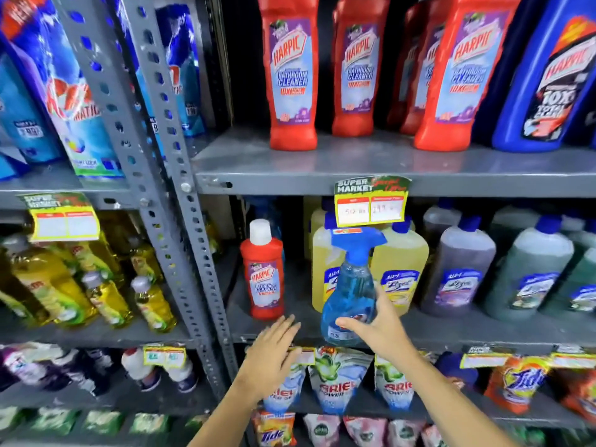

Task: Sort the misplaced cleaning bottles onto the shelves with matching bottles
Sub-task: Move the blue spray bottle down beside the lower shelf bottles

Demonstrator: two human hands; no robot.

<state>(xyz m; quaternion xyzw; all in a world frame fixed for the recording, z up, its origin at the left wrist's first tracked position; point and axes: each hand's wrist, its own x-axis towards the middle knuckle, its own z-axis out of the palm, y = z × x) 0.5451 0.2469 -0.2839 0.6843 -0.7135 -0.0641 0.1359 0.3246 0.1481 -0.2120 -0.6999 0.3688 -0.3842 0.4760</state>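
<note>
A blue spray bottle (pixel 350 291) stands at the front edge of the middle shelf (pixel 451 330), and my right hand (pixel 380 330) wraps around its lower body. To its left a small red Harpic bottle (pixel 263 272) with a white cap stands alone on that shelf. My left hand (pixel 274 350) hovers flat and empty just below and in front of the red bottle, fingers spread. On the upper shelf (pixel 322 162) stand several large red Harpic bottles (pixel 292 72) and a blue Harpic bottle (pixel 548 75).
Yellow (pixel 403 269), purple (pixel 458 272) and green (pixel 529 279) Lizol bottles fill the middle shelf behind the spray bottle. A price tag (pixel 371 201) hangs from the upper shelf edge. A grey perforated upright (pixel 174 175) divides off the left bay with yellow dish-soap bottles. Detergent pouches sit below.
</note>
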